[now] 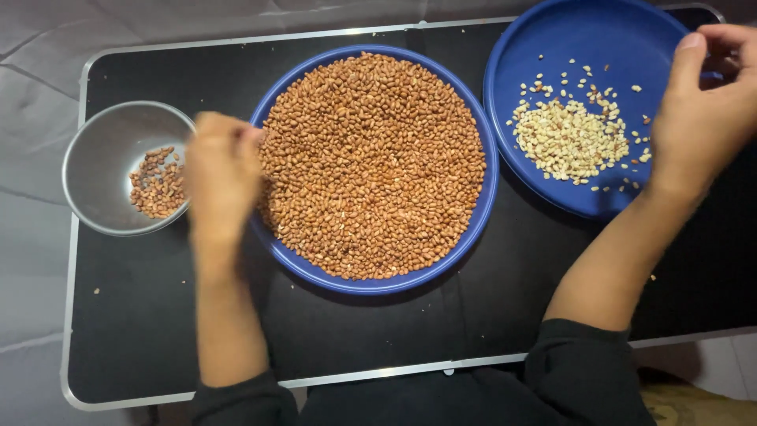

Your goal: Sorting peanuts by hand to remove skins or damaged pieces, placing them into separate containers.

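A large blue plate (473,207) in the middle of the black table is covered with brown, skin-on peanuts (374,162). My left hand (221,177) is blurred at the plate's left rim, fingers curled; whether it holds peanuts is unclear. A metal bowl (102,150) to its left holds a small pile of brown peanuts (158,183). A second blue plate (568,39) at the right holds pale, skinless peanuts (569,140). My right hand (702,110) rests over that plate's right rim, fingers curled together, thumb up.
The black table (394,331) has a metal edge and stands over a grey sheet. A few crumbs lie on the table near its left and right sides. My dark sleeves show at the bottom.
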